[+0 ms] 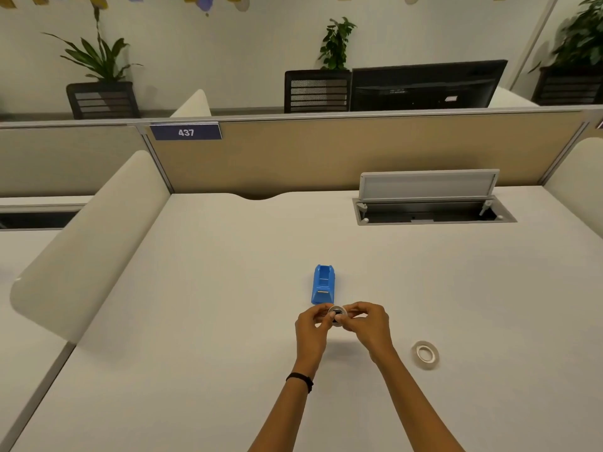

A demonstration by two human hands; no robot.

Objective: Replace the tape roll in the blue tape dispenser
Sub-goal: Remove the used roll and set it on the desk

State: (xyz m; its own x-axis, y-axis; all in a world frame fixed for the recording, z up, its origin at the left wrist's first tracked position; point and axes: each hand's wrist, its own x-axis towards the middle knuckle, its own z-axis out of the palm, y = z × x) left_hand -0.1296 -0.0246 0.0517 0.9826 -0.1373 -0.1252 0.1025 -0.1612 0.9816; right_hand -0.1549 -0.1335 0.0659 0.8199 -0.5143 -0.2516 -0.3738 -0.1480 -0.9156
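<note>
The blue tape dispenser (323,284) stands on the white desk (228,288) with its roll cradle empty. Just in front of it, my left hand (312,331) and my right hand (367,327) pinch a small tape roll with a dark hub (336,313) between their fingertips, held a little above the desk. A second tape roll (425,354), pale with a white core, lies flat on the desk to the right of my right hand.
An open cable hatch (434,214) with a raised lid sits at the back right of the desk. A tan partition (326,158) closes the far edge. Rounded cream dividers (88,243) flank the left and right sides.
</note>
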